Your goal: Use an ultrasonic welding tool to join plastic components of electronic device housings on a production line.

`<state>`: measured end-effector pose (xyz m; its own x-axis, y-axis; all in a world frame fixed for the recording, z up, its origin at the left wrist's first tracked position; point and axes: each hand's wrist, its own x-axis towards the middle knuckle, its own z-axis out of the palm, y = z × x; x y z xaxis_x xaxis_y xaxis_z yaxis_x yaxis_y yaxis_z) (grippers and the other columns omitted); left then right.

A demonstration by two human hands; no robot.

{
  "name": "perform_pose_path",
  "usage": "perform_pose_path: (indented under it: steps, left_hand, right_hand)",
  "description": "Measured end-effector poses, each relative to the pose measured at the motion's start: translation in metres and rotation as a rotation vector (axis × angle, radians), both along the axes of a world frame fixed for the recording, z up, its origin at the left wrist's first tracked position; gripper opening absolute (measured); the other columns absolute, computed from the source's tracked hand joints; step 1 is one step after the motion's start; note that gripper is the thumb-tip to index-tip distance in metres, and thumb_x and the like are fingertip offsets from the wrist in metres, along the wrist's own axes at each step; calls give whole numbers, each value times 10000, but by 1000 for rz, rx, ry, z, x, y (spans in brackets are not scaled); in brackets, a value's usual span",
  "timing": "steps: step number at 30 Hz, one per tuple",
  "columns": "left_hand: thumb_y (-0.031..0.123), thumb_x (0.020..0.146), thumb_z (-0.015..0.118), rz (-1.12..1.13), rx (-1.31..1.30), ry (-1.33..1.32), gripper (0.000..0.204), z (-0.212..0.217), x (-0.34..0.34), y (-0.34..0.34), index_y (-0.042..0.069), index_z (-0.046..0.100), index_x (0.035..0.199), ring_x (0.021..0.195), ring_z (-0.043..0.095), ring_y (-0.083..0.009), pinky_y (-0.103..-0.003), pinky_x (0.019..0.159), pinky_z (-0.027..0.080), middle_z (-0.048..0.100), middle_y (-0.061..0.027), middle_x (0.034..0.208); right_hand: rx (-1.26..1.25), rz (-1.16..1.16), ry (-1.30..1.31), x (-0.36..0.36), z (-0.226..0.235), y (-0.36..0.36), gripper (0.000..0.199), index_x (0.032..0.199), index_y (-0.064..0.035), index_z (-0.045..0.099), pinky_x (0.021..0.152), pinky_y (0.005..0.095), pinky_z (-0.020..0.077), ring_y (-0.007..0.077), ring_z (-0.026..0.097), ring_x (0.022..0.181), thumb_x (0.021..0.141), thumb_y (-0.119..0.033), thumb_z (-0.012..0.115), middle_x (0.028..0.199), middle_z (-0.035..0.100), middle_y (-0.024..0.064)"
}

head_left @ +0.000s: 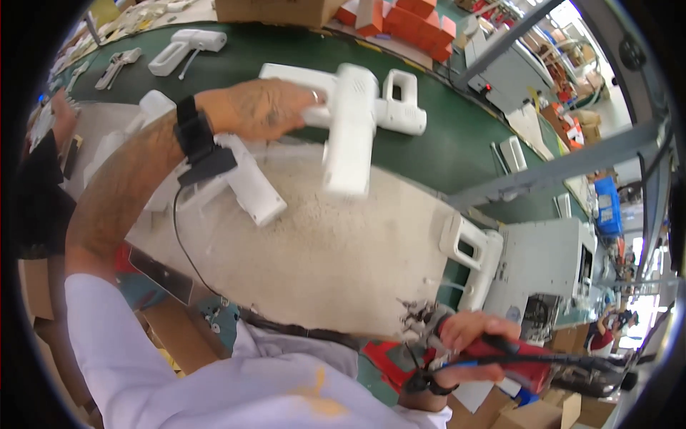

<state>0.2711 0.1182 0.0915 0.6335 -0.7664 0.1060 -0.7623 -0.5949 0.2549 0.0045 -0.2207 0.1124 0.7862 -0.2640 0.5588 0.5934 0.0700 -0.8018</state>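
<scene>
At the far middle of the bench, my left hand (261, 109) is closed at the handle side of a white gun-shaped plastic housing (350, 132), whose lower end is blurred. Its fingertips are partly hidden. Just to the right of that lies a similar white housing (404, 114) with a looped handle. Low on the right, my right hand (471, 339) wraps around a red handheld power tool (518, 361) with a metallic front end, too blurred to make out. More white housings (250, 186) lie beneath and beside my left forearm.
A pale board (336, 257) covers the near part of the green bench (264, 46). Another white housing (479, 264) stands at its right edge, near a white box-shaped machine (539, 257). A grey metal bar (529, 168) crosses the right side. Orange boxes (400, 25) sit behind. Someone's arm (63, 118) shows at far left.
</scene>
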Motion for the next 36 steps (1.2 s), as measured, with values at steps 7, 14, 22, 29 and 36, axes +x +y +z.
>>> perform_pose_path:
  steps: [7,14,22,29,36]
  left_hand:
    - [102,808,600,-464,279,42,328,-50,-137,-83,76,567,1133,988,618,-257,-376,933,459,627,-70,969]
    - [222,829,644,-268,-48,-103,399,-43,-178,-101,0,578,1153,1073,552,-287,-385,985,435,590,-135,1086]
    - [309,720,763,175,-92,-101,603,-80,-245,-142,74,562,1237,1208,483,-303,-458,1040,412,521,-100,1203]
    - [225,710,768,152,-90,-9,656,-77,-238,-106,201,527,1320,1251,445,-361,-531,1071,361,485,-68,1296]
    - [441,754,759,169,-5,-103,771,-92,-233,-113,226,430,1417,1018,499,-288,-473,965,403,476,-57,1230]
  right_hand:
    - [31,21,-9,-24,9,-12,752,1122,1,472,468,300,435,189,507,499,855,-694,574,626,516,67]
    - [-61,301,-126,-31,16,-34,776,1211,32,461,515,334,471,217,554,576,884,-662,572,733,566,100]
    - [-122,367,-81,-17,26,-8,660,1246,-21,433,543,336,477,212,563,607,917,-567,606,771,560,88]
    - [-62,402,-87,-15,17,15,654,1211,-3,512,498,278,410,147,500,559,897,-561,643,719,514,43]
    - [-58,363,-101,-7,12,29,612,1220,-18,508,500,281,425,143,512,567,916,-533,636,735,527,45]
